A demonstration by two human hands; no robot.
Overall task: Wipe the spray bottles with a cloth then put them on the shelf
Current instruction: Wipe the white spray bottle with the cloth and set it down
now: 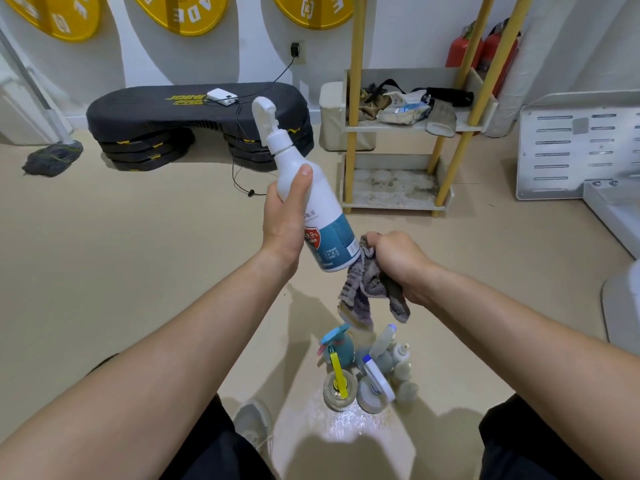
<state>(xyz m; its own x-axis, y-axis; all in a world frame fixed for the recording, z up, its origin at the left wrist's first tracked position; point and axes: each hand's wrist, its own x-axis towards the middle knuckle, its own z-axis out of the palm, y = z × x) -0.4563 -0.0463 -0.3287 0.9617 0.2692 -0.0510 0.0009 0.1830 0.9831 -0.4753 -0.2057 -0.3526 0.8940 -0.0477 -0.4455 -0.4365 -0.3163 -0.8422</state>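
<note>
Beige floor [138, 271] lies below you; your left hand [282, 220] grips a tilted white plastic spray bottle [325, 200], and your right hand [398, 261] clenches a grey striped cloth [367, 289] against its base.

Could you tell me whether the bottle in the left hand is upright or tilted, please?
Tilted: the left hand grips the bottle with its nozzle leaning up-left and its base lower right, by the cloth.

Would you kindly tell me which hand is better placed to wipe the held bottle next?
The right. The right hand grips the cloth close beside the base of the white spray bottle, while the left hand is occupied holding that bottle tilted in the air.
</note>
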